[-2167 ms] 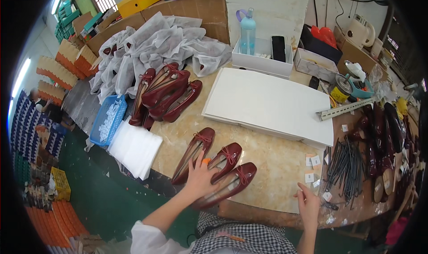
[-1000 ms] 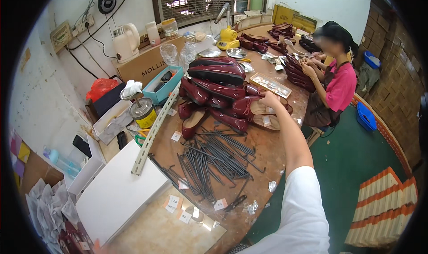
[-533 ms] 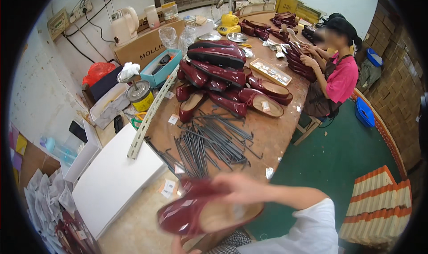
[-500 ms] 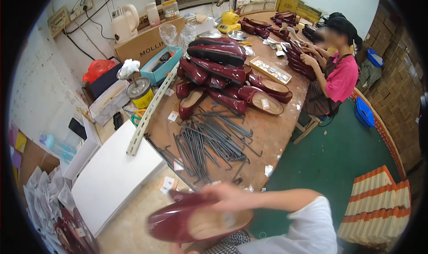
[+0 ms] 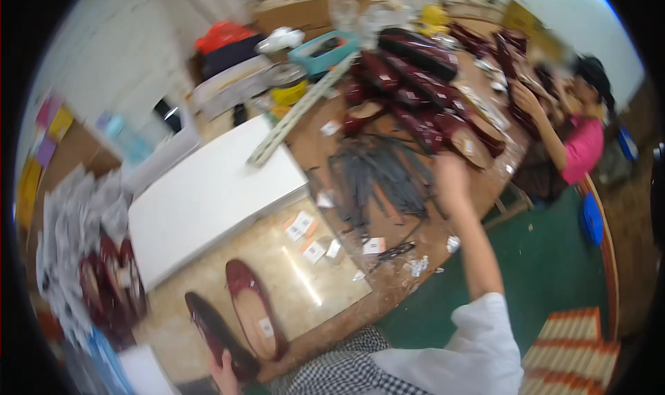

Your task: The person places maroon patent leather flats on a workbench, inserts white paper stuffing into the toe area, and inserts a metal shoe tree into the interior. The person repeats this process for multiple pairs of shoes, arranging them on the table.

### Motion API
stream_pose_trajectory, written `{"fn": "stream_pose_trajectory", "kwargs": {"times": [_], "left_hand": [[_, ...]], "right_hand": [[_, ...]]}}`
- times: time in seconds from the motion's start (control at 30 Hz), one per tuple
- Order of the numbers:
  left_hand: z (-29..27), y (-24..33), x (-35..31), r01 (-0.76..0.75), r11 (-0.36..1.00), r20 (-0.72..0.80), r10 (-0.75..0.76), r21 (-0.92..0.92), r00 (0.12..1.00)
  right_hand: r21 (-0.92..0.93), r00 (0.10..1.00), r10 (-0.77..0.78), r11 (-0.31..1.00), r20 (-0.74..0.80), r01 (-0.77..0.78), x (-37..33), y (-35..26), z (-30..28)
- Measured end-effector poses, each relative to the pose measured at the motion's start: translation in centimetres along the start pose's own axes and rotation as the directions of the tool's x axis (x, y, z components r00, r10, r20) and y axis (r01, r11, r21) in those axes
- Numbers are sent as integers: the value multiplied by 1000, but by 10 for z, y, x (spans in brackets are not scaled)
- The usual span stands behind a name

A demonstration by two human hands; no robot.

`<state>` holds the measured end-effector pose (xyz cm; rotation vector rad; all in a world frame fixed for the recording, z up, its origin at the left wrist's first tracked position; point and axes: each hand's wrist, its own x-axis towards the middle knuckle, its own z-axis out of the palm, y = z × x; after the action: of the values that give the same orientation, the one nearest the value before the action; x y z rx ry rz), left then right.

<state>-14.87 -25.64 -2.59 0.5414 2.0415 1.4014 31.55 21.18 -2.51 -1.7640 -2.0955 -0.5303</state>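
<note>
At the lower left, my left hand [image 5: 223,374] is closed on the heel end of a dark red patent flat shoe [image 5: 215,329], which is tipped so its dark sole partly shows. Beside it a matching flat shoe [image 5: 253,308] lies upright on the pale stone board [image 5: 325,270], with a white sticker on its insole. My right arm stretches out over the table. Motion smears my right hand [image 5: 451,180], which is at the near edge of a heap of red shoes [image 5: 409,83], close to a shoe with a beige insole [image 5: 465,144]. Its fingers cannot be made out.
Dark bent metal rods [image 5: 377,180] lie in a pile before the heap. A white box lid [image 5: 215,194] and a slotted metal bar [image 5: 301,111] lie to the left. More red shoes [image 5: 114,281] stand by grey wrapping. A co-worker [image 5: 582,142] in pink handles shoes at the far right.
My right hand has let go of a red shoe and moved away to the heap. Two shoes now show at the board's near edge, one in my left hand. The view has shifted.
</note>
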Motion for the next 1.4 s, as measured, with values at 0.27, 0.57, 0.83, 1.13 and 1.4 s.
{"fn": "stream_pose_trajectory", "kwargs": {"times": [0.27, 0.57, 0.83, 1.13, 1.4], "left_hand": [[56, 70, -12, -343, 775, 74, 361, 531, 930], [63, 58, -12, -685, 294, 519, 476, 667, 710], [65, 131, 30, -781, 205, 776, 125, 589, 618], [131, 146, 295, -405, 152, 330, 364, 902, 871], [146, 154, 202, -789, 353, 391, 721, 502, 572]], "right_hand": [[-520, 954, 11, 840, 300, 154, -28, 176, 43], [836, 981, 185, 546, -62, -50, -59, -17, -128], [750, 293, -949, 108, -118, 653, -152, -243, -132], [777, 408, -913, 265, 11, 571, -146, -261, -159], [938, 891, -298, 66, 343, -339, -158, -260, -162]]}}
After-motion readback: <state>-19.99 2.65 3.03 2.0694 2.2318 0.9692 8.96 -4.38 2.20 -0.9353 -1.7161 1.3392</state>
